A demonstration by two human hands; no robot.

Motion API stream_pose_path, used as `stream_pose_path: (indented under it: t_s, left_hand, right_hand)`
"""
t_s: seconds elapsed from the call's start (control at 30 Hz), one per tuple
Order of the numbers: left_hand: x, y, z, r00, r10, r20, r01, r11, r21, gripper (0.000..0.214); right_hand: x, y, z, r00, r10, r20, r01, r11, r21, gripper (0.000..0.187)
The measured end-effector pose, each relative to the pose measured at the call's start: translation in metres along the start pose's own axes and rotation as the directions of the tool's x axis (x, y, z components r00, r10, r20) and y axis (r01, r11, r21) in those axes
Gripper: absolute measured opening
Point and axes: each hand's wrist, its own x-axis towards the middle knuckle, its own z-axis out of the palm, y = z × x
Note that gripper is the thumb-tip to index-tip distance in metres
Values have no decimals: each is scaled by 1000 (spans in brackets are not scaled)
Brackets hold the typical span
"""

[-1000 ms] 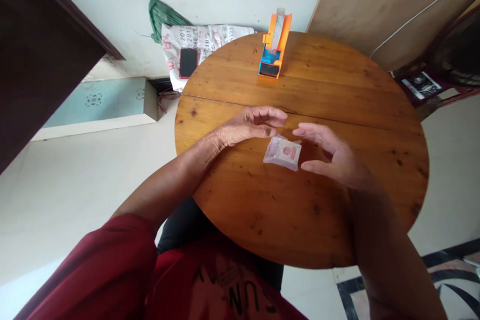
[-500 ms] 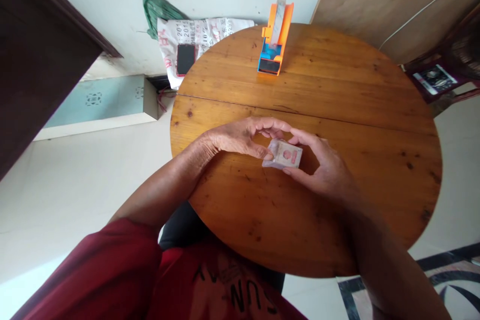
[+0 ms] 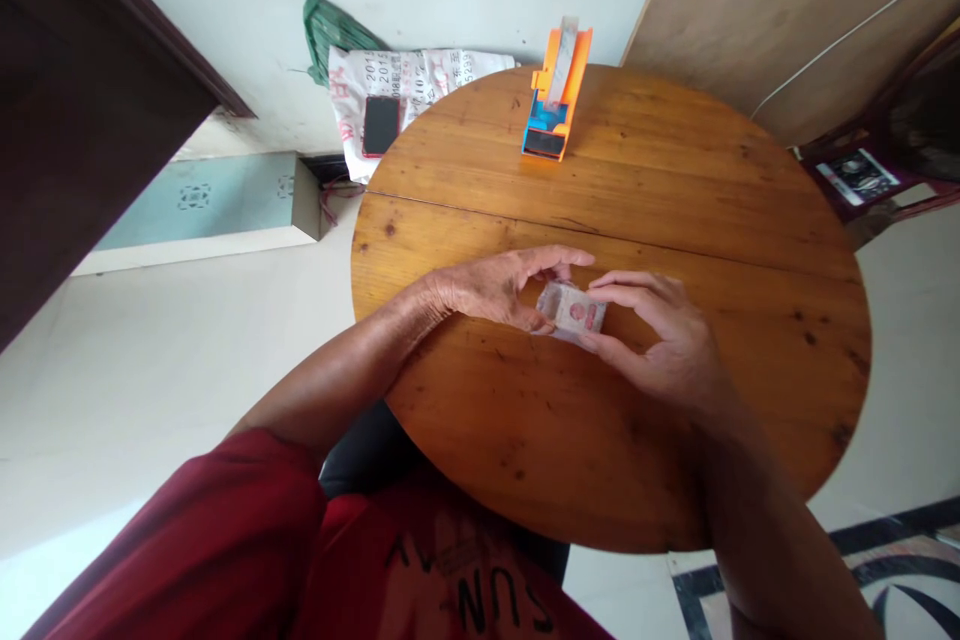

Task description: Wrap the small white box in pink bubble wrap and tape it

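Observation:
A small pale box (image 3: 579, 314) in loose clear plastic lies low over the round wooden table (image 3: 480, 440); a red round picture and red marks are on its top. My left hand (image 3: 510, 288) is at the box's left end. Its thumb touches the plastic on the near side, the index finger stretches out past the far side, and the other fingers curl behind, partly hidden. From the right, my right hand (image 3: 664, 335) grips the box between its thumb at the near corner and its fingertips at the far corner.
An orange and blue tape dispenser (image 3: 559, 95) with a roll of clear tape stands at the table's far edge. Beyond the left edge, a phone (image 3: 381, 126) lies on a white printed sack (image 3: 349, 110), beside a green bag (image 3: 337, 35). A pale blue cabinet (image 3: 240, 195) stands farther left.
My left thumb has slid from the top of the plastic to its near side, and the left index finger has straightened. My right fingertips have closed in on the box. The view has shifted slightly.

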Motion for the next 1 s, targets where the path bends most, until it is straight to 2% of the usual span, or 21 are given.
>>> stream_pose_path:
  t_s: [0.1, 0.3, 0.73, 0.87, 1.0]
  left_hand:
    - [0, 0, 0, 1000, 12, -3, -12, 1000, 6, 78]
    - [1, 3, -1, 1000, 6, 27, -7, 999, 32, 78]
    - [0, 1, 2, 999, -5, 39, 2, 997, 79, 80]
    - [2, 0, 8, 999, 43, -3, -43, 990, 132, 80]
    - [3, 0, 12, 995, 91, -44, -78, 968, 240, 79]
  right_hand:
    - [2, 1, 5, 999, -35, -25, 35, 999, -19, 18]
    - [3, 1, 11, 996, -68, -55, 63, 993, -96, 9]
    - [6, 3, 19, 964, -185, -191, 152, 973, -173, 9]
    - [6, 3, 20, 963, -175, -203, 148, 979, -144, 7]
    - [5, 1, 20, 972, -113, -205, 97, 991, -90, 9]
